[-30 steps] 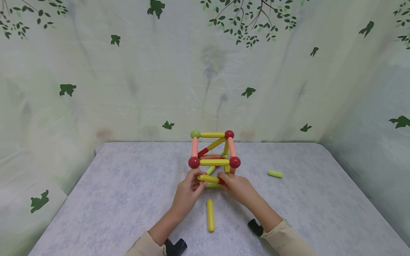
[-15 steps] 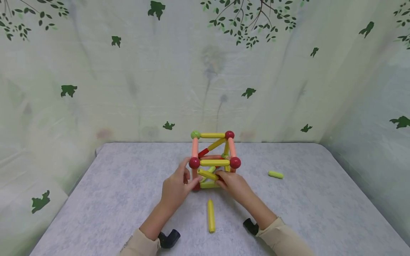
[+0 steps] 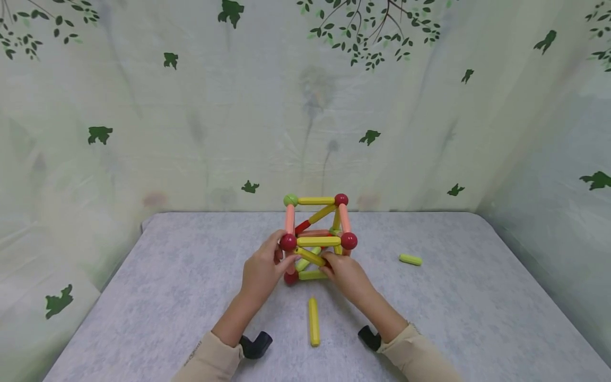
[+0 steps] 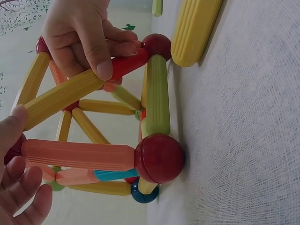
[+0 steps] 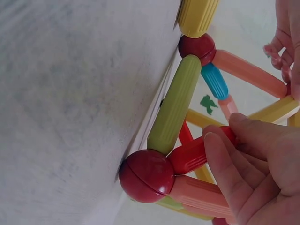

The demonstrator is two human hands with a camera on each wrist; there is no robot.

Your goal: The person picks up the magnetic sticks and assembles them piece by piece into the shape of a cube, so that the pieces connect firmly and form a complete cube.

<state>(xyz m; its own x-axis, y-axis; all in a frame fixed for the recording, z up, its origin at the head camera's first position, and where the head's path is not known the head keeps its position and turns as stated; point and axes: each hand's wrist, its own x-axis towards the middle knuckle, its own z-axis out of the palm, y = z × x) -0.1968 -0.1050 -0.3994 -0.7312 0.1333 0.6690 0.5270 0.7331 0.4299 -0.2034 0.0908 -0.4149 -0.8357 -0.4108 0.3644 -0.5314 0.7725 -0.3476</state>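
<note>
A boxy frame of magnetic sticks and balls stands mid-table, its front top edge a yellow stick [image 3: 321, 242]. My left hand [image 3: 260, 270] holds the front upper-left red ball [image 3: 288, 242], its thumb at the end of a slanted yellow stick [image 4: 65, 97]. My right hand [image 3: 351, 276] pinches the place where that yellow stick meets a short red stick [image 5: 190, 154]. The red stick runs down to the lower-right red ball [image 5: 146, 176]. Together the two sticks slope across the frame's front face, above a green bottom stick [image 5: 176, 105]. Part of the upper-left ball is hidden behind my left thumb.
A loose yellow stick [image 3: 313, 322] lies in front of the frame, between my forearms. Off to the right lies a short green stick [image 3: 410, 260]. The grey table [image 3: 191, 254] ends at a leaf-patterned cloth backdrop [image 3: 215, 132].
My left hand has moved left and up from the yellow stick to the upper-left ball. The yellow stick, level a second ago, now tilts with its left end raised toward that ball.
</note>
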